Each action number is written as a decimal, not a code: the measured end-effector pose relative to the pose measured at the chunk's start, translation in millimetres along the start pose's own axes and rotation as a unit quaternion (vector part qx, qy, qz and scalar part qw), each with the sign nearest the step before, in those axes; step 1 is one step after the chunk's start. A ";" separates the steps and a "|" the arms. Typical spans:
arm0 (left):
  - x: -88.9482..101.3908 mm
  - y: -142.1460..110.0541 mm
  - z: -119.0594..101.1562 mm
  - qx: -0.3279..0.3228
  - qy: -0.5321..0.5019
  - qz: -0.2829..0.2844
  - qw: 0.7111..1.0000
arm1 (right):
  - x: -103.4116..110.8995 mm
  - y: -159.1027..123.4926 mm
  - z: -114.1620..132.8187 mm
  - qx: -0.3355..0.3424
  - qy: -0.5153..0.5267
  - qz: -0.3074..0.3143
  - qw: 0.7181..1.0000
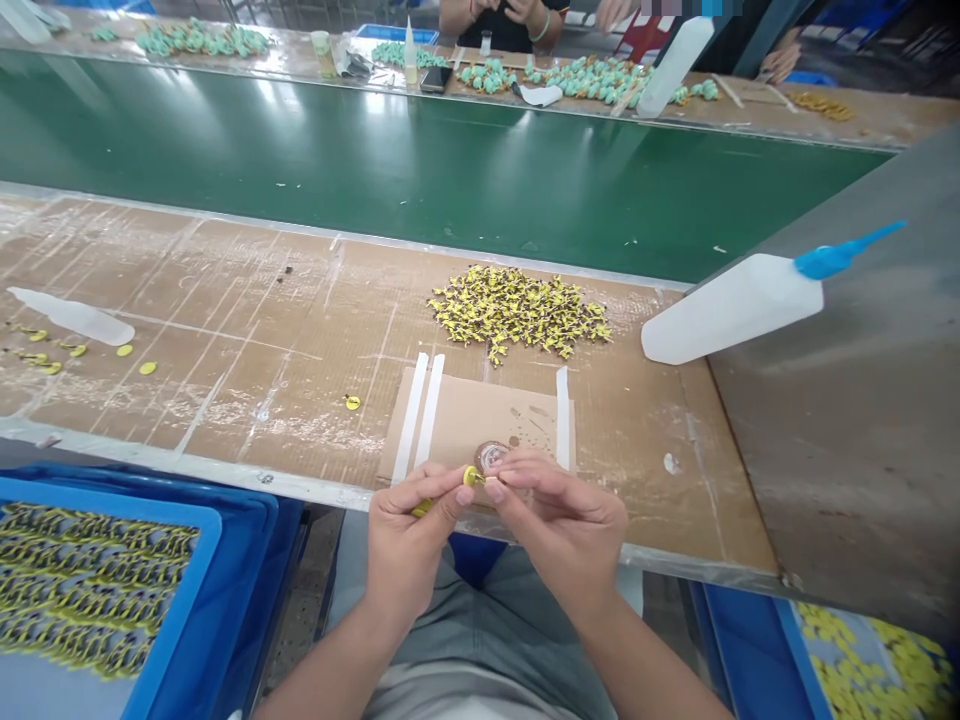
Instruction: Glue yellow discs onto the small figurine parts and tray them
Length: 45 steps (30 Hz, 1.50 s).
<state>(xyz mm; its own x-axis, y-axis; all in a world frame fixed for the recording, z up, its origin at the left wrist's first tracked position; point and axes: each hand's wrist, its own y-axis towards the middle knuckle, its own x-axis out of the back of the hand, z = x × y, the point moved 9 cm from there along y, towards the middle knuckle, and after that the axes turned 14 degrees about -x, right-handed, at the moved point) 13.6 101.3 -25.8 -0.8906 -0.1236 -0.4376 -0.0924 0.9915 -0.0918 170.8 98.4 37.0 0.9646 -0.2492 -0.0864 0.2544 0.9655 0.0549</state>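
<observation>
My left hand (412, 530) pinches a small round yellow disc (470, 476) between thumb and forefinger. More yellow shows inside its curled fingers. Close against it, my right hand (566, 520) is closed on a tiny yellow-and-dark figure (481, 479), mostly hidden by the fingertips and touching the disc. Both hands are over the front edge of a taped cardboard sheet (465, 410). Just behind the fingertips, a small round container (491, 455) sits on the sheet. Beyond it lies a heap of small yellow-and-dark figures (517, 310).
A white squeeze bottle (735, 308) with a blue nozzle leans against the metal panel (855, 420) at right. Blue trays (214, 560) of finished-looking rows stand lower left; a bin of yellow discs (862, 650) is lower right. Across the green belt (360, 150), other people sit working.
</observation>
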 end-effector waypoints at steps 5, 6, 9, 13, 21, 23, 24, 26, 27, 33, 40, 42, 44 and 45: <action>3.7 -0.7 -2.0 -0.022 0.011 -0.015 1.000 | -1.1 1.4 3.1 0.010 -0.009 0.004 1.000; 4.1 -1.0 -2.8 -0.029 0.015 -0.014 0.999 | -1.2 1.5 4.0 0.014 -0.010 0.004 1.000; 5.1 -1.6 -5.8 -0.057 0.037 -0.007 0.998 | -1.3 1.7 5.1 0.018 -0.015 0.001 1.000; 4.9 -2.6 -11.9 -0.108 0.067 0.010 0.992 | -1.0 0.5 5.5 0.022 -0.016 -0.006 1.000; 5.1 -8.2 -21.6 -0.167 0.118 -0.004 0.979 | -2.5 -2.0 10.2 0.038 -0.027 -0.017 0.999; 5.6 -9.0 -20.4 -0.163 0.115 -0.012 0.980 | -2.6 -1.8 8.4 0.035 -0.026 -0.016 0.999; 6.1 -9.1 -19.5 -0.159 0.112 -0.016 0.981 | -2.5 -1.7 7.5 0.034 -0.025 -0.016 0.999; 6.9 -8.9 -17.8 -0.151 0.107 -0.021 0.982 | -2.1 -1.5 5.7 0.034 -0.024 -0.014 0.999; 7.1 -8.6 -17.2 -0.149 0.106 -0.021 0.983 | -1.8 -1.5 5.2 0.033 -0.024 -0.014 0.999; 10.7 -6.9 -16.8 -0.156 0.111 -0.026 0.981 | -1.6 -2.4 7.8 0.035 -0.038 -0.011 0.999; 8.8 -8.9 -19.6 -0.162 0.110 -0.029 0.980 | -1.3 -1.3 7.3 0.030 -0.030 -0.013 0.999; 8.6 -9.6 -19.9 -0.165 0.111 -0.028 0.980 | -0.6 -1.6 6.1 0.026 -0.032 -0.016 0.999; 8.8 -9.7 -18.9 -0.166 0.113 -0.025 0.979 | 0.5 -2.0 4.0 0.016 -0.032 -0.021 0.999; 8.8 -9.3 -17.9 -0.163 0.112 -0.022 0.980 | 1.2 -2.2 2.6 0.008 -0.030 -0.025 0.999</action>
<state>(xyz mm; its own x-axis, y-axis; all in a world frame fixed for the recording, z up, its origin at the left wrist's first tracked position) -1.3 91.7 -12.8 -0.9548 -0.1903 -0.2286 -0.2374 0.9505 0.2006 171.6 95.7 39.3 0.9528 -0.3021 -0.0297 0.3035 0.9504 0.0680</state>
